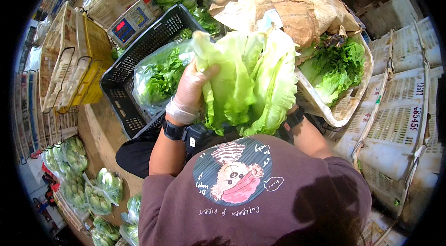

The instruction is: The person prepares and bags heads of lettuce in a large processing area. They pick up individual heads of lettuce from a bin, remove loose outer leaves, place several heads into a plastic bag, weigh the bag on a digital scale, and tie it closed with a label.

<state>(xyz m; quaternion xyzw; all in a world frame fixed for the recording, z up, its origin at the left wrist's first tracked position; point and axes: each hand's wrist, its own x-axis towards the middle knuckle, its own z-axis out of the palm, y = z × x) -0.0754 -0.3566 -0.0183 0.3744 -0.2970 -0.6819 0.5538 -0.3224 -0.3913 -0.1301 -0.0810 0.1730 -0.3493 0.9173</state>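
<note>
Lettuce [239,81], gripped, right of left hand [189,89]

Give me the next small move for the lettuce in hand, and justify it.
I'd probably shift the lettuce left, toward the clear bag: the gloved left hand grips the leaves clear of the black crate, and that bag, lying in the crate, contains leafy greens. I can't make out its opening.
</note>
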